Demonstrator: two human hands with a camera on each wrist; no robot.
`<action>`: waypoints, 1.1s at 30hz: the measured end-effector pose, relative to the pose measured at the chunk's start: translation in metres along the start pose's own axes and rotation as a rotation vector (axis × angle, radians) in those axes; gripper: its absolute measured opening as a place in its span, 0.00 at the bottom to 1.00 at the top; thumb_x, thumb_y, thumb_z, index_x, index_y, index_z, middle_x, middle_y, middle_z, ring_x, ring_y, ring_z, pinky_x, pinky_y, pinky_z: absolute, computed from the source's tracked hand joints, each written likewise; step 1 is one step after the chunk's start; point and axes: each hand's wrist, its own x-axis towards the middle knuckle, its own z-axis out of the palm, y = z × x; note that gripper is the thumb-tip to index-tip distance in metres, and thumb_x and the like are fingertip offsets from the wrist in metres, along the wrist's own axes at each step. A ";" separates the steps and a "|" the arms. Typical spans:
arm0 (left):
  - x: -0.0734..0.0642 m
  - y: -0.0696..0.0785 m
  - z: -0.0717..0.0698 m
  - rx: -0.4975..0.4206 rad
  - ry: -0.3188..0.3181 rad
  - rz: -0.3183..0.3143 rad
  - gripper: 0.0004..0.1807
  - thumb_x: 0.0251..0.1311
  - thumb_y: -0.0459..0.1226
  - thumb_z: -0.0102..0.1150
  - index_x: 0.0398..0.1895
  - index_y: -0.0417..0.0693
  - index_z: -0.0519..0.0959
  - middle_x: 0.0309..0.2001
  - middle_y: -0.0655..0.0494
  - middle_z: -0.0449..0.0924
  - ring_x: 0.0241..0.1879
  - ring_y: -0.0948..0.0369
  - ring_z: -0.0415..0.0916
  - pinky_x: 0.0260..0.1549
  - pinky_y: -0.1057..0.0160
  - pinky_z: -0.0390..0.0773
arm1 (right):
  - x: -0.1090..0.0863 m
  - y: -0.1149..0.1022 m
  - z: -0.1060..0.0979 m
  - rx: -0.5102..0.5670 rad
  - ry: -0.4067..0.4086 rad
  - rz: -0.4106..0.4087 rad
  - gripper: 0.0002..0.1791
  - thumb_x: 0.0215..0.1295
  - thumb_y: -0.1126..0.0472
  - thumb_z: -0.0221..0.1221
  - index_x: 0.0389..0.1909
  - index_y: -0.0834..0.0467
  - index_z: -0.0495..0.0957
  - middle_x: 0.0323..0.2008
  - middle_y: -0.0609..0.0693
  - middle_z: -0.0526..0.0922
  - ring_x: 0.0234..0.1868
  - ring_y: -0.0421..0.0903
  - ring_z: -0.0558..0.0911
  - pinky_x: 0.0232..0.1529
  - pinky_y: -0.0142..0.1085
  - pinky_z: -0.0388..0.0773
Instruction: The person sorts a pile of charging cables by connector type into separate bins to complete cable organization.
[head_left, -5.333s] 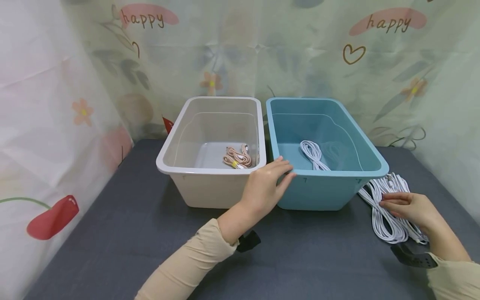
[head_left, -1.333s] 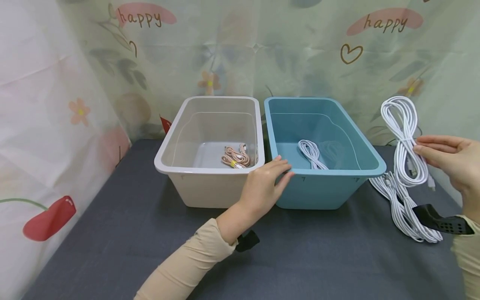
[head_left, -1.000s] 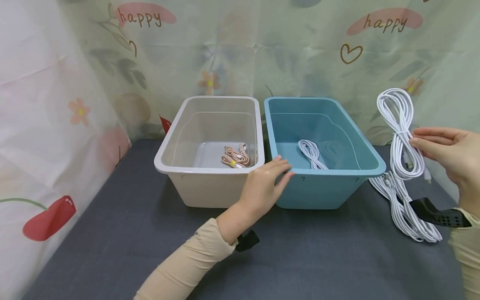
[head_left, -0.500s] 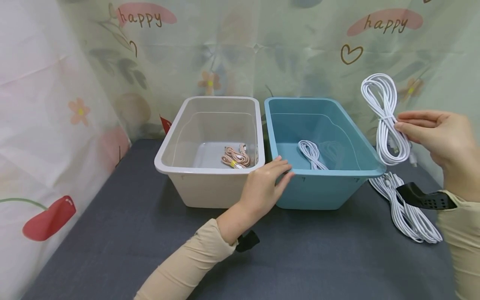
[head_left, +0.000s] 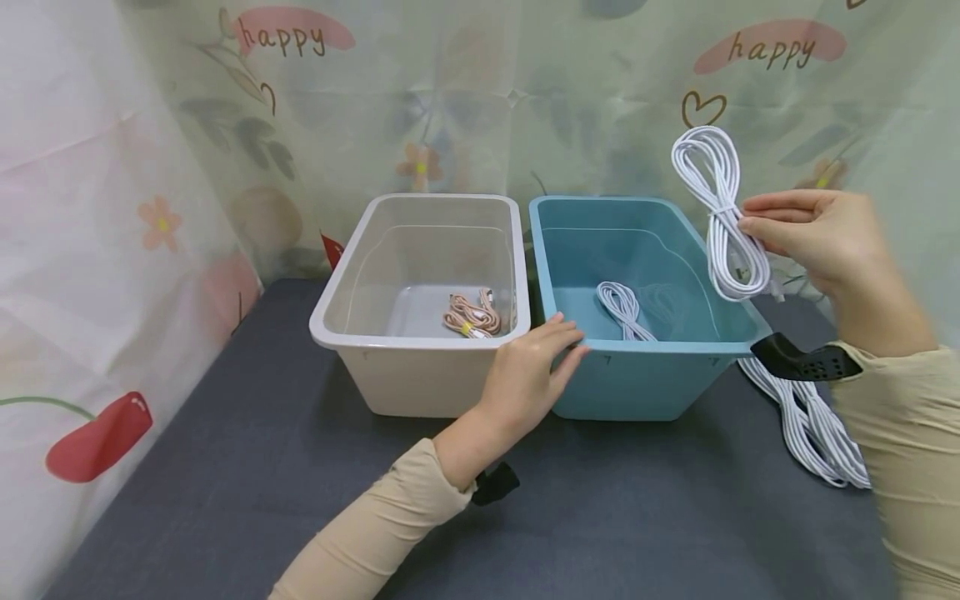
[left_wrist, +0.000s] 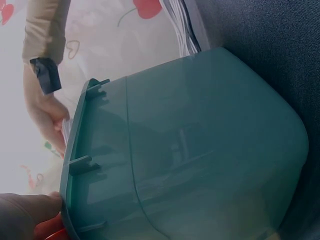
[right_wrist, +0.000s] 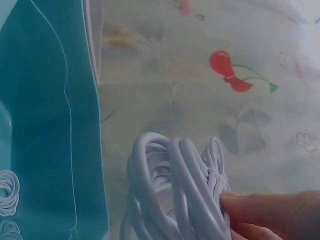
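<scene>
In the head view my right hand (head_left: 832, 242) pinches a white coiled cable (head_left: 720, 208), tied at its middle, above the right side of the blue bin (head_left: 637, 383). The right wrist view shows the cable's loops (right_wrist: 175, 195) large, beside the thumb (right_wrist: 260, 210). My left hand (head_left: 525, 375) holds the blue bin's near-left rim, thumb in front and fingers over the edge. In the left wrist view, that thumb (left_wrist: 42, 207) lies against the bin's rim. Inside the blue bin lies another white coiled cable (head_left: 622, 308).
A beige bin (head_left: 420, 375) stands left of the blue one, with a pinkish-tan cable bundle (head_left: 472, 315) inside. More white coiled cables (head_left: 817, 429) lie on the dark table (head_left: 637, 517) at the right, partly behind the right forearm. A printed curtain (head_left: 480, 67) hangs behind.
My right hand has picked a white coiled cable off the pile, raised it, and carried it left to the blue bin's right edge. The left hand has kept its place.
</scene>
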 end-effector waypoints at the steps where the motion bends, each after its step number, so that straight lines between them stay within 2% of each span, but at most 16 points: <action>1: 0.000 0.000 0.000 0.001 0.000 0.000 0.11 0.60 0.38 0.59 0.43 0.45 0.83 0.44 0.53 0.85 0.56 0.58 0.77 0.53 0.63 0.77 | 0.001 -0.001 0.002 -0.002 -0.013 -0.004 0.07 0.48 0.57 0.70 0.25 0.40 0.83 0.20 0.31 0.83 0.25 0.28 0.81 0.25 0.21 0.79; 5: 0.000 0.000 0.000 0.002 0.001 0.001 0.11 0.60 0.38 0.59 0.44 0.45 0.83 0.44 0.53 0.85 0.56 0.58 0.77 0.53 0.64 0.77 | 0.007 -0.004 0.010 -0.013 -0.046 -0.008 0.07 0.49 0.57 0.70 0.25 0.39 0.83 0.20 0.30 0.83 0.25 0.27 0.82 0.26 0.21 0.79; 18: -0.001 0.000 0.000 0.039 0.028 0.021 0.11 0.59 0.39 0.60 0.43 0.45 0.83 0.43 0.54 0.85 0.55 0.59 0.78 0.52 0.65 0.78 | 0.024 -0.007 0.040 -0.078 -0.107 0.000 0.12 0.50 0.54 0.69 0.38 0.46 0.83 0.23 0.30 0.83 0.29 0.28 0.81 0.30 0.21 0.79; 27: -0.001 0.000 0.000 0.009 0.022 0.009 0.12 0.59 0.38 0.60 0.43 0.44 0.83 0.44 0.52 0.85 0.55 0.58 0.78 0.52 0.63 0.78 | 0.036 -0.009 0.058 -0.045 -0.129 0.038 0.06 0.51 0.57 0.68 0.32 0.46 0.83 0.22 0.32 0.83 0.28 0.29 0.81 0.29 0.21 0.78; 33: -0.001 0.000 0.000 0.017 0.023 0.012 0.12 0.59 0.38 0.60 0.44 0.44 0.83 0.44 0.52 0.85 0.55 0.58 0.78 0.52 0.64 0.78 | 0.046 -0.005 0.065 -0.004 -0.153 0.066 0.08 0.52 0.58 0.68 0.34 0.49 0.83 0.23 0.34 0.83 0.28 0.30 0.81 0.30 0.22 0.79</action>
